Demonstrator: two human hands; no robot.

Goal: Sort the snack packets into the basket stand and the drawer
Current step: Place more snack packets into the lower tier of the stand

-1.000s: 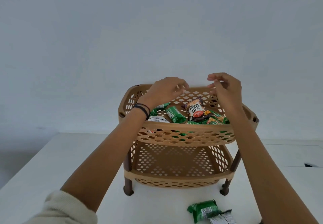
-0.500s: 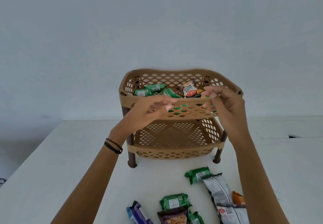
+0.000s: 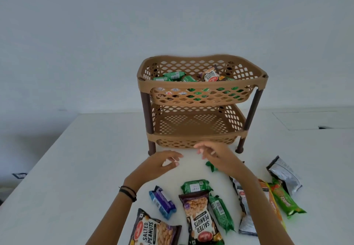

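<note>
Fingers [image 3: 173,163] of the left hand [image 3: 160,165] are loosely curled and hold nothing; the right hand [image 3: 218,156] is likewise half-open and empty, its fingers spread a little. Both hover over the white table [image 3: 86,168], just in front of the basket stand [image 3: 201,103].

Snack packets lie between the forearms and to the right: a blue packet [image 3: 162,202], two salted peanut bags [image 3: 201,220] [image 3: 153,229], a green packet [image 3: 195,186], another green one [image 3: 221,212], a silver bag [image 3: 284,175] and a green-and-orange pack [image 3: 285,199]. A small green packet [image 3: 210,166] is partly hidden under the right hand.

The stand's top basket [image 3: 201,86] holds green packets and a peanut bag [image 3: 210,74]; its lower basket [image 3: 191,126] is bare.
</note>
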